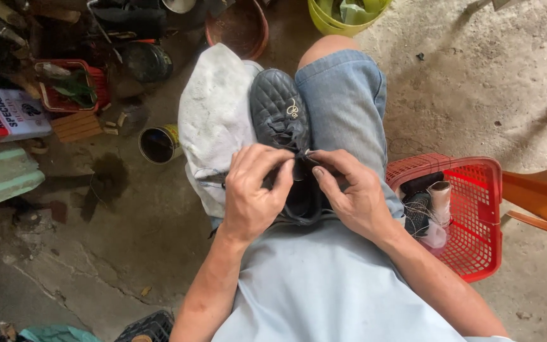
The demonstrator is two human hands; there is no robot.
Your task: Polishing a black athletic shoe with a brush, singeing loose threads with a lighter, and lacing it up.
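Left hand [252, 193]: my fingers pinch the shoe's laces.
Right hand [349, 193]: pinching the same spot, fingertips nearly meeting.
Shoe [278, 111]: black, quilted, lengthwise between my knees, toe away from me.
Cloth [213, 117]: white, rough, left of shoe.
Basket [476, 209]: red plastic mesh, right of shoe.

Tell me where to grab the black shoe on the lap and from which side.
Probably grip the black shoe across its quilted toe, coming from the far end. The toe points away from the body and lies bare between the white cloth and the knee, while the left hand and right hand cover the laced middle.
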